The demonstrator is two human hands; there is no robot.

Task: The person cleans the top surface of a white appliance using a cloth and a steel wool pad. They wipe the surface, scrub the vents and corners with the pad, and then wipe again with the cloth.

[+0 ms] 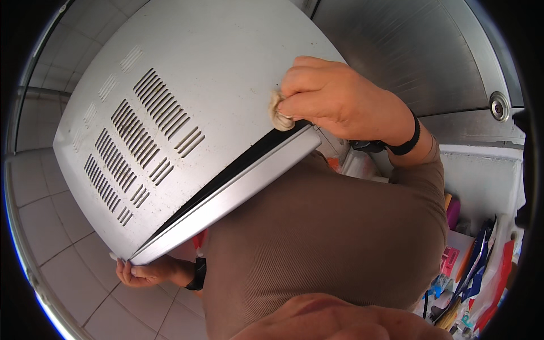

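A large silver microwave oven (238, 80), its cover set with several rows of vent slots, fills the space before me. Small dark specks and brownish spots mark its surface. My right hand (325, 95) presses a bunched beige cloth (280, 111) onto the casing near the front edge. A dark gap separates that edge from the silver front panel (238, 193), which lies close against my chest. At the far lower corner, my left hand (146, 273) grips the end of the panel. A small whitish bit shows by its fingertips; what it is, I cannot tell.
To the upper right stands a brushed-metal cabinet panel (408, 51) with a round lock (499, 106). Below it, a white bin (480, 170) holds packets, bags and a brush. Light tiles (63, 272) cover the surface at left.
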